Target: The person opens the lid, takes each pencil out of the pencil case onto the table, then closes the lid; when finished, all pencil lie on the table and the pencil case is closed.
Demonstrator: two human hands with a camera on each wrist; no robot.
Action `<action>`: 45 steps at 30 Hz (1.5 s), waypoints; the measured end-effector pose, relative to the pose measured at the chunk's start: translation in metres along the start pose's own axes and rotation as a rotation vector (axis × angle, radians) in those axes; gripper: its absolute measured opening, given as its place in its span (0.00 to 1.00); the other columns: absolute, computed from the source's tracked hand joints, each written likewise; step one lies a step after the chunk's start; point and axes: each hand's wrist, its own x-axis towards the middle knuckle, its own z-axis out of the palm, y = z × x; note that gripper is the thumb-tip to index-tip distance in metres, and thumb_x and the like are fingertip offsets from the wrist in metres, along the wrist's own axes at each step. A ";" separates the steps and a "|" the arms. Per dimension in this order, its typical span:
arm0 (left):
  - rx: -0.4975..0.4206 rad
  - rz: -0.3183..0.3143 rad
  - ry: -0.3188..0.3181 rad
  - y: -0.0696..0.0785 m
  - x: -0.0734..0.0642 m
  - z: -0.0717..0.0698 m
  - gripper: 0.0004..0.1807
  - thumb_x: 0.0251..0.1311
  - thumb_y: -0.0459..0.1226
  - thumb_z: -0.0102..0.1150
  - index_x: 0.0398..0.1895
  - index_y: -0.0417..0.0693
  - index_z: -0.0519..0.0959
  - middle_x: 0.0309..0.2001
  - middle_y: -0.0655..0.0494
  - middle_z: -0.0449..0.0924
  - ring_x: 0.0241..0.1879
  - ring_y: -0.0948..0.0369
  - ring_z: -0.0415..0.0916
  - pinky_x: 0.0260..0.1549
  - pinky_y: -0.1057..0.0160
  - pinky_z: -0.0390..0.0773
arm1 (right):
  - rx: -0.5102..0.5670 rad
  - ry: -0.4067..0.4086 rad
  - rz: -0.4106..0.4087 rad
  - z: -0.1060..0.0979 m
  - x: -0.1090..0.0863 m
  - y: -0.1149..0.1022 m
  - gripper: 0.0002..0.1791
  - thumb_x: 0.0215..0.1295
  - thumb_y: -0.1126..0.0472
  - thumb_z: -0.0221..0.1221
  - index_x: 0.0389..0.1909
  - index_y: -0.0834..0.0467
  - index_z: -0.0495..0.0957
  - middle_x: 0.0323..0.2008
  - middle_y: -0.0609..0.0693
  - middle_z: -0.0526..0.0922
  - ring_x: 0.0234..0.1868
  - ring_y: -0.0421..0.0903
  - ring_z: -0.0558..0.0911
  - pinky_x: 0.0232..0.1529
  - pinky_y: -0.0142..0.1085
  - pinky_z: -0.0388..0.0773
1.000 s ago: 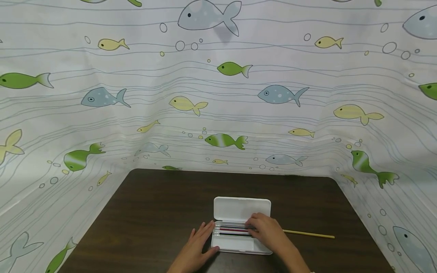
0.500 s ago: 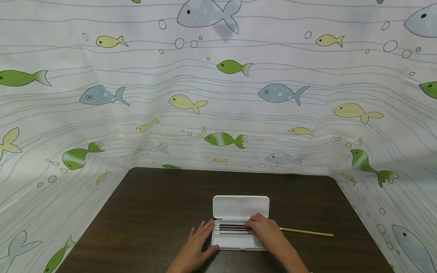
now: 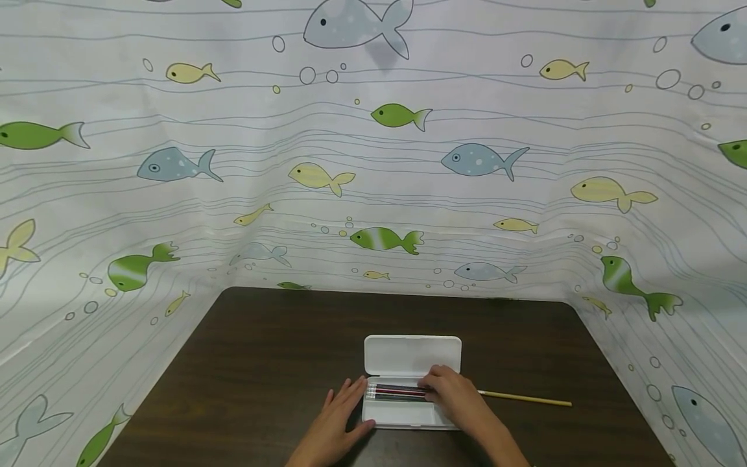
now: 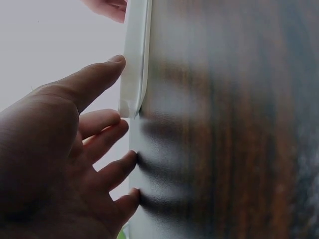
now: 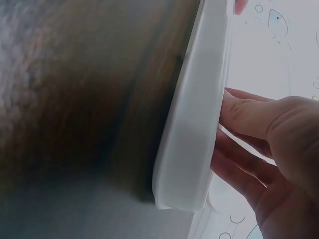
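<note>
My left hand (image 3: pixel 335 418) is resting, fingers spread, against the open white rectangular case (image 3: pixel 397 416) sitting just right of them; my right hand (image 3: pixel 458 397), fingers bent, is covering slim dark-and-red sticks' (image 3: pixel 397 392) ends inside, can't tell if it's gripping any.

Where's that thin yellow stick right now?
In the head view, the yellow stick lies on the dark table, right of the white case, beside the right hand.

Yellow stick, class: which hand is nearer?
Right: the right hand is just left of the yellow stick; the left hand is farther off, at the left side of the open white case.
</note>
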 end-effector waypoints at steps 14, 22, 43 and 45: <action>0.004 0.013 0.006 -0.002 0.000 0.001 0.40 0.62 0.52 0.63 0.73 0.45 0.63 0.72 0.47 0.61 0.71 0.41 0.54 0.63 0.31 0.48 | 0.092 0.073 0.012 0.005 -0.005 0.002 0.11 0.53 0.68 0.71 0.36 0.51 0.86 0.34 0.37 0.80 0.37 0.36 0.76 0.37 0.37 0.78; 0.012 0.008 -0.004 -0.002 0.002 0.001 0.41 0.61 0.52 0.63 0.73 0.45 0.62 0.72 0.48 0.61 0.71 0.41 0.53 0.63 0.31 0.48 | 0.120 0.204 -0.059 -0.009 -0.009 0.007 0.15 0.51 0.69 0.73 0.39 0.51 0.86 0.37 0.37 0.79 0.38 0.34 0.75 0.35 0.33 0.78; 0.006 0.002 -0.004 -0.002 0.000 0.000 0.41 0.61 0.53 0.63 0.74 0.46 0.62 0.72 0.49 0.61 0.71 0.42 0.53 0.64 0.32 0.48 | 0.113 0.248 0.004 -0.086 -0.062 0.066 0.25 0.49 0.72 0.72 0.41 0.41 0.82 0.39 0.34 0.80 0.40 0.34 0.77 0.37 0.31 0.77; 0.000 0.003 -0.004 -0.002 -0.001 0.000 0.41 0.61 0.53 0.63 0.74 0.45 0.62 0.72 0.48 0.61 0.71 0.42 0.53 0.64 0.32 0.48 | 0.098 0.245 0.026 -0.092 -0.069 0.071 0.24 0.48 0.72 0.72 0.41 0.42 0.82 0.39 0.34 0.80 0.40 0.35 0.78 0.38 0.32 0.78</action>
